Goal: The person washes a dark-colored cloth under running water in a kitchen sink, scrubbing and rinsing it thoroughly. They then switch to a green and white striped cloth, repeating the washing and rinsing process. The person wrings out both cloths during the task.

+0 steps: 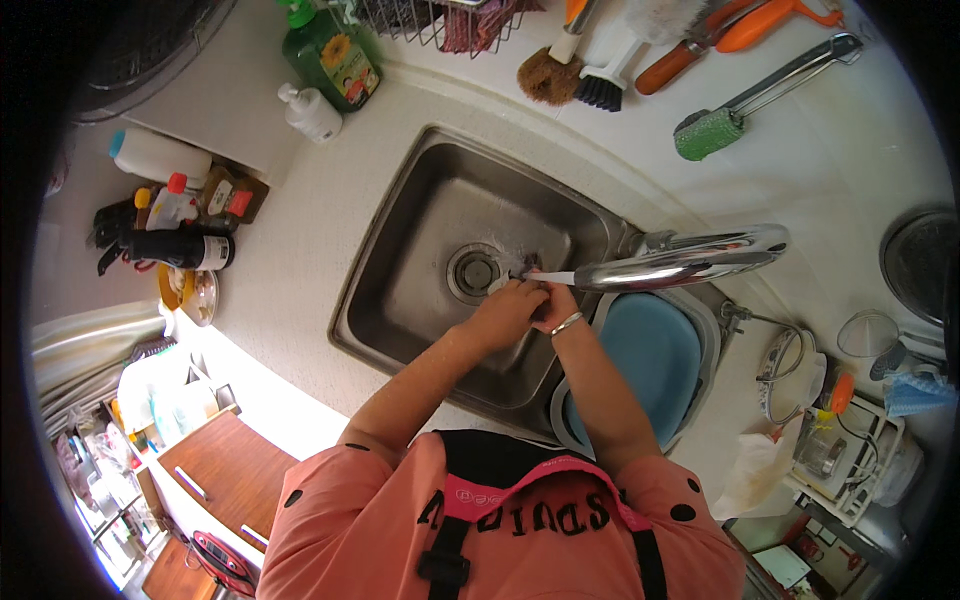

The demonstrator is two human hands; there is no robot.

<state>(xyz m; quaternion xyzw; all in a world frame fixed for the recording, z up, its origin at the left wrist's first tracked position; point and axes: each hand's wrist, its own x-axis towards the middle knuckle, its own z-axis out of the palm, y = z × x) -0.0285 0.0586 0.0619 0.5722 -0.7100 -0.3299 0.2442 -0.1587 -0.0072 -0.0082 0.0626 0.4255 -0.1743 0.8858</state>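
Note:
My left hand (508,309) and my right hand (556,301) meet over the stainless steel sink basin (420,300), under the chrome faucet (675,262). A stream of water (551,277) runs from the spout onto my fingers and splashes beyond them. At my right fingertips shows a small dark item (531,261), largely hidden by the hand and water. A small pale piece (498,284) lies by my left fingertips, close to the drain strainer (475,274); whether the left hand grips it is unclear. A silver bangle (566,323) circles my right wrist.
A blue basin (637,360) sits right of the sink. Brushes (602,86) and tongs with a green scrubber (709,135) hang on the wall. A green pump bottle (330,60) and a white one (313,114) stand behind. Several condiment bottles (180,247) line the left counter.

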